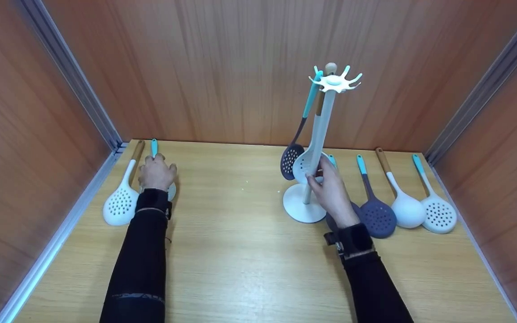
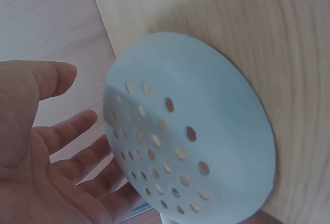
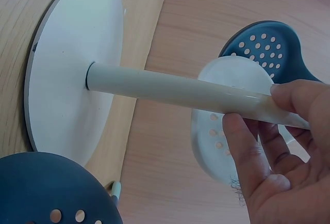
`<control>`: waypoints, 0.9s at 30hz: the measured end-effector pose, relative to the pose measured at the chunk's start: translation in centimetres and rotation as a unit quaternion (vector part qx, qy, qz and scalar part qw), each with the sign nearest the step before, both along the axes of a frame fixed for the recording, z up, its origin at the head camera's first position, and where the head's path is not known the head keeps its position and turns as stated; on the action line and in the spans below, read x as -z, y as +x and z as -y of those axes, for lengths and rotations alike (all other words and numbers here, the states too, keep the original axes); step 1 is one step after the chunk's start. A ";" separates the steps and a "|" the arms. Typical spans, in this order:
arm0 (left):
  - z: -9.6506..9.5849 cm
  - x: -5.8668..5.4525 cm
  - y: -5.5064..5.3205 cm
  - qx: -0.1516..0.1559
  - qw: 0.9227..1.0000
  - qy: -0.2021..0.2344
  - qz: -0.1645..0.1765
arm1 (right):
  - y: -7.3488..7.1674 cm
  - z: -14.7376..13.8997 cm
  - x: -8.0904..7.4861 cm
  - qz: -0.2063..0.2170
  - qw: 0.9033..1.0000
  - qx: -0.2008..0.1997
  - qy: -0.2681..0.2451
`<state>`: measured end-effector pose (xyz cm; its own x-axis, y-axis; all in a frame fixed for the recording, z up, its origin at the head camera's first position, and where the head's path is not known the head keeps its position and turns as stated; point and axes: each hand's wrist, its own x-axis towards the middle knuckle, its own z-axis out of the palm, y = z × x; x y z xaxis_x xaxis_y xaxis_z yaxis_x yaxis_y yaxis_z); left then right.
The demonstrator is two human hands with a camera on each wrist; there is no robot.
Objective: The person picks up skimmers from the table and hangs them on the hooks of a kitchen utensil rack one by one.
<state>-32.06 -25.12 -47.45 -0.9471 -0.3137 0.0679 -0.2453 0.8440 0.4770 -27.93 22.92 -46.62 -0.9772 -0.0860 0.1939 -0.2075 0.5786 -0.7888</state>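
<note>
My right hand [image 1: 331,190] grips the post of a white utensil stand [image 1: 305,211], thumb on one side and fingers on the other. From the stand's hooks hang a dark skimmer [image 1: 290,161] with a turquoise handle and a white skimmer [image 1: 302,166]. Over at the left, my left hand [image 1: 156,172] is above a light skimmer with a turquoise handle [image 1: 154,147], mostly hidden by the hand and wrist. The left wrist view shows the fingers spread loosely beside a perforated head [image 2: 206,110]. Left of that hand lies a white skimmer [image 1: 121,204] with a brown handle.
To the right of the stand lie a dark skimmer [image 1: 378,218], a white ladle [image 1: 408,210] and a white skimmer [image 1: 439,214]. Another dark utensil is partly hidden behind my right wrist. Wooden panels [image 1: 218,80] enclose the table [image 1: 236,251] at the back and sides.
</note>
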 end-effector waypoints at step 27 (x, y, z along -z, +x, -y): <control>0.4 0.6 -0.1 -0.028 0.999 -0.005 0.032 | -0.1 0.1 -0.1 0.010 1.000 0.004 -0.004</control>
